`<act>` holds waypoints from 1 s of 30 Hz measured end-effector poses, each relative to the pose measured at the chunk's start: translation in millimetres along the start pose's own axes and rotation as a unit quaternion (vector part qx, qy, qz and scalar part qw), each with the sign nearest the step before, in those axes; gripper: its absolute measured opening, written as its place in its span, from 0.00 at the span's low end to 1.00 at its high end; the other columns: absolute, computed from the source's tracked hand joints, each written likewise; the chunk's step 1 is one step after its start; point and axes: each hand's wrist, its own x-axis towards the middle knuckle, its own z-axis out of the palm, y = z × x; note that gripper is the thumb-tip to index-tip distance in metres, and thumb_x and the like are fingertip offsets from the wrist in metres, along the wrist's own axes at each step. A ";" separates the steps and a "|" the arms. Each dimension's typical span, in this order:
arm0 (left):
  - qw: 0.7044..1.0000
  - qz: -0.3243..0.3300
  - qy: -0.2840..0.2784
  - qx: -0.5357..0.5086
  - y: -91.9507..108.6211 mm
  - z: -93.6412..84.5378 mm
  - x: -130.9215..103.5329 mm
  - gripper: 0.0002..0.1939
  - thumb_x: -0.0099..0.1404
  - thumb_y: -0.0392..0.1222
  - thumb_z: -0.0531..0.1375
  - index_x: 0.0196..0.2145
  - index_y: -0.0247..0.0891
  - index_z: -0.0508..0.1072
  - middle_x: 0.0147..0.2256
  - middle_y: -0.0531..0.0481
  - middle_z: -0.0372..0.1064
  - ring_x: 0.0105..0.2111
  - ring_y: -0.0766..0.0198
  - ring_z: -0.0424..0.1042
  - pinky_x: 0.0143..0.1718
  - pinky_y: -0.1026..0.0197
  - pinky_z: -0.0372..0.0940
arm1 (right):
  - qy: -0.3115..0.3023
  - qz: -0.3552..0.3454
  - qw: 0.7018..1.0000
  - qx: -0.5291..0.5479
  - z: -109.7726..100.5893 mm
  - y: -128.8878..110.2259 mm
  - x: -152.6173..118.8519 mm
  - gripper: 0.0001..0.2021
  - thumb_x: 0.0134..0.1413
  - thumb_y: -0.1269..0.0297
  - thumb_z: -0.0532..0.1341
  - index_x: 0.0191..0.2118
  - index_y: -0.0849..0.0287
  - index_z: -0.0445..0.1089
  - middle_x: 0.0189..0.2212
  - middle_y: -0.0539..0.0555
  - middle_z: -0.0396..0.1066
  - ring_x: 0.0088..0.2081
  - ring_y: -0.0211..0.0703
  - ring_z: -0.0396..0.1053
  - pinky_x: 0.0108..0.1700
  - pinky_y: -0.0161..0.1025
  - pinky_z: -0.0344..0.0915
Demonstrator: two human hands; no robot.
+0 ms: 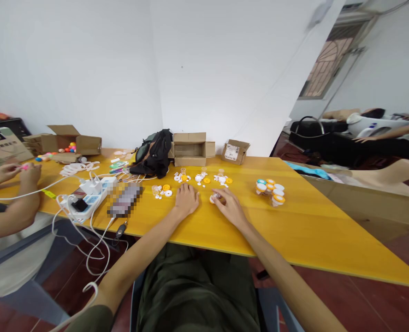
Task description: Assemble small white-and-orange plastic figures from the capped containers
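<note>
On glossy yellow table (304, 230): left hand (186, 199) flat, fingers released; right hand (229, 205) fingers grasping small round jar (214, 198).

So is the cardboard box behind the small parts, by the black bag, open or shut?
Open: the cardboard box has its flaps folded outward, beside the black bag. Contents cannot be seen.

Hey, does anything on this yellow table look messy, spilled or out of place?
Mostly tidy. The white cables from the power strip trail off the table's front edge in loose loops. Small white and orange parts lie in separate little groups beyond the left hand and right hand, not spilled. Nothing looks damaged.
</note>
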 end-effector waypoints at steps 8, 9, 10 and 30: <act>0.996 0.035 0.031 -0.079 -6.5 12.9 0.2 0.12 0.69 0.37 0.52 0.46 0.33 0.72 0.48 0.35 0.70 0.51 0.47 0.67 0.52 0.48 0.63 | 0.002 0.010 1.000 0.027 2.4 -2.7 2.2 0.13 0.57 0.58 0.60 0.45 0.52 0.77 0.36 0.55 0.75 0.38 0.50 0.74 0.45 0.47 0.72; 0.993 0.053 0.031 -0.106 -6.1 12.5 -0.7 0.11 0.68 0.35 0.53 0.46 0.34 0.71 0.48 0.36 0.70 0.50 0.48 0.67 0.52 0.49 0.63 | 0.004 0.015 0.999 0.038 3.5 -2.5 3.2 0.13 0.56 0.58 0.60 0.44 0.53 0.77 0.36 0.55 0.76 0.38 0.50 0.74 0.44 0.46 0.72; 0.987 0.076 0.029 -0.140 -5.1 11.6 -1.8 0.11 0.67 0.34 0.53 0.45 0.35 0.71 0.47 0.37 0.70 0.50 0.49 0.68 0.53 0.49 0.63 | 0.004 0.021 0.999 0.050 4.5 -2.3 4.4 0.13 0.56 0.57 0.61 0.43 0.53 0.77 0.36 0.55 0.76 0.37 0.49 0.74 0.43 0.46 0.72; 0.812 0.091 -0.121 -0.564 -1.6 12.7 9.1 0.12 0.57 0.43 0.67 0.37 0.34 0.78 0.33 0.51 0.76 0.32 0.62 0.72 0.38 0.61 0.66 | -0.053 0.012 0.984 0.168 2.7 -9.9 8.7 0.12 0.57 0.54 0.60 0.39 0.52 0.77 0.39 0.54 0.78 0.43 0.50 0.73 0.47 0.45 0.70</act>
